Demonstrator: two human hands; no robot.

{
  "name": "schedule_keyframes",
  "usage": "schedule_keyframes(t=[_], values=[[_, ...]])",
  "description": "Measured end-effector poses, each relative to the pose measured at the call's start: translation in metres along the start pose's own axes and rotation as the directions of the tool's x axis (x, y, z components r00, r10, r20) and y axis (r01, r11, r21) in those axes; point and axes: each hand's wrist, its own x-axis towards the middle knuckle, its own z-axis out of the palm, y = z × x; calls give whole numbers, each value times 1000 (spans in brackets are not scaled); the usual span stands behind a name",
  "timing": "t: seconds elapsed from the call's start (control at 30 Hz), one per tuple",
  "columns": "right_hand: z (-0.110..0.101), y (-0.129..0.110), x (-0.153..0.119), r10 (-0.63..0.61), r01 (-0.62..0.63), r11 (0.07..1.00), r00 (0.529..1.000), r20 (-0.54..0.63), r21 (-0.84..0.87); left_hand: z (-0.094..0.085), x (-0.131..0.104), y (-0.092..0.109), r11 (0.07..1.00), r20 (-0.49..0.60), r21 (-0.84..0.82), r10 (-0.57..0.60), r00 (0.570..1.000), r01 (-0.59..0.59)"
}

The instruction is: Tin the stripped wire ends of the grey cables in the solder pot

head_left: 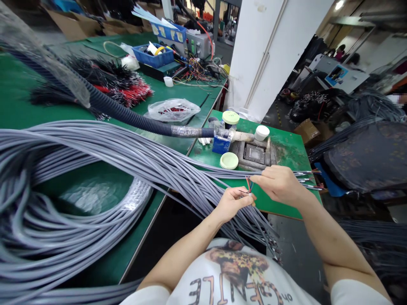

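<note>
The left grip (233,202) is closing on a grey cable end (253,197), just below where its coloured wires (249,185) are spreading out. The right grip (277,183) is reaching across from the other side and pinching those wires near their upper tips. The left grip is apparently steadying the sheath, leaving the strands standing free for the right fingers.

Left of both grips, a thick bundle of grey cables (178,165) is running in from a large coil, probably lying this way so that the loose ends are coming within easy reach. More stripped cable ends (313,180) are lying just beyond the right grip, near the edge of the green bench (276,207). Ahead of the grips, a blackened metal block (254,153) is sitting beside a shallow pale dish (229,160), and a ribbed hose (127,114) is pointing its nozzle over that spot, perhaps for drawing air.

The left fingertips are partly hiding the sheath; how many strands the right grip is pinching, I cannot tell. The coil is running out of view at the left.
</note>
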Motion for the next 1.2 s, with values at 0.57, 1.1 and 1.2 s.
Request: schedule_keyframes(t=[0.57, 1.1, 1.2], values=[[33, -30, 9, 675, -600, 613, 736, 55, 514, 4, 7, 4, 999, 10, 26, 24, 1000, -24], [44, -26, -23, 828, -519, 378, 559, -30, 766, -6, 4, 8, 982, -111, -185, 7, 994, -27], [41, -27, -21, 788, -516, 443, 615, -43, 734, -5, 3, 8, 984, -82, -180, 3, 997, -18]])
